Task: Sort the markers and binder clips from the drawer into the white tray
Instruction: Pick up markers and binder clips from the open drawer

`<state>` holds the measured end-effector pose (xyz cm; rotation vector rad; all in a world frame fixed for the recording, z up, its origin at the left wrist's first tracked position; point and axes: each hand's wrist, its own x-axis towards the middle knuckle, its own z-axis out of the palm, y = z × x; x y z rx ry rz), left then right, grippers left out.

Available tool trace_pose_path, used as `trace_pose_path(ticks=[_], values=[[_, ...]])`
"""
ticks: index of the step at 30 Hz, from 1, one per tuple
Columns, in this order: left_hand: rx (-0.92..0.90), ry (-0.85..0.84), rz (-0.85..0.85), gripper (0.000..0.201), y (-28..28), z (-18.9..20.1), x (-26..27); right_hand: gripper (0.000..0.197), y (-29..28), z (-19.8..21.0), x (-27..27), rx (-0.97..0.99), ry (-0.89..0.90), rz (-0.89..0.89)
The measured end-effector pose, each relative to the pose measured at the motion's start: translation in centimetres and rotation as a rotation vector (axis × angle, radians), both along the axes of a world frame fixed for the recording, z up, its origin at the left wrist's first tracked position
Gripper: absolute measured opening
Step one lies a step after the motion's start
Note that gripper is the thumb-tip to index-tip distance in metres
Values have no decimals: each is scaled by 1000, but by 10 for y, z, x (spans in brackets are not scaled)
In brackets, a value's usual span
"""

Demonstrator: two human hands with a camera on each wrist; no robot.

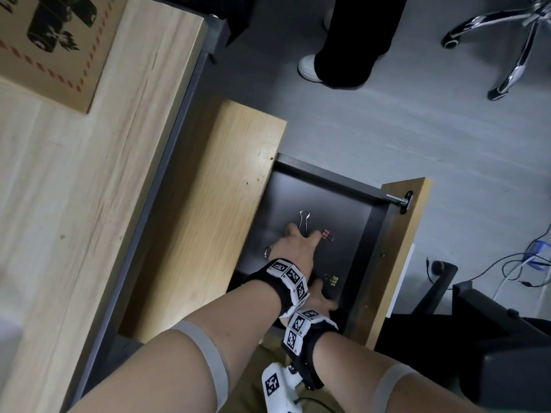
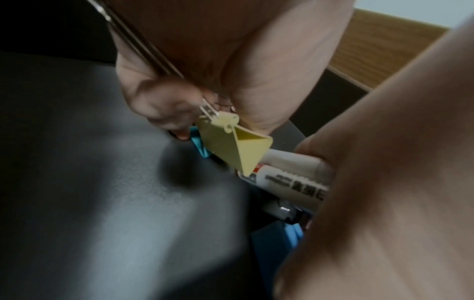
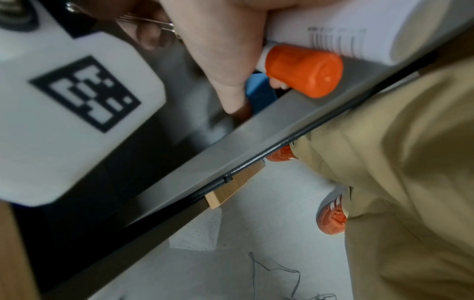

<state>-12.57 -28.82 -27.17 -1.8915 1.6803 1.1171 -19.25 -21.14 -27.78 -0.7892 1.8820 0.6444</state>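
The dark drawer (image 1: 313, 192) stands open. My left hand (image 1: 302, 234) reaches into it and grips binder clips by their wire handles. A yellow clip (image 2: 236, 146) dangles from its fingers (image 2: 164, 109), with a blue one (image 2: 200, 146) behind it. A long silver handle (image 1: 304, 222) sticks out past the fingers. One fingertip touches a small pink clip (image 1: 327, 234). A small gold clip (image 1: 333, 281) lies loose nearer the drawer front. My right hand (image 1: 322, 299), partly hidden under my left wrist, grips white markers (image 3: 333, 26), one with an orange cap (image 3: 305, 71). No white tray is in view.
A light wooden desk (image 1: 74, 204) with a cardboard box (image 1: 53, 46) lies to the left, and the cabinet top (image 1: 208, 219) borders the drawer. Another person's leg and white shoe (image 1: 310, 67) stand beyond. A chair base (image 1: 507, 40) and cables (image 1: 521, 263) are on the floor at right.
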Motion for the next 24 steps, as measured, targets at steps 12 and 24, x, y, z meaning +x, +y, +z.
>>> trace_pose_path(ticks=[12, 24], values=[[-43, 42, 84, 44, 7, -9, 18, 81, -10, 3, 6, -1, 40, -38], [-81, 258, 207, 32, 8, 37, 27, 81, -15, 4, -1, -42, 23, 49]])
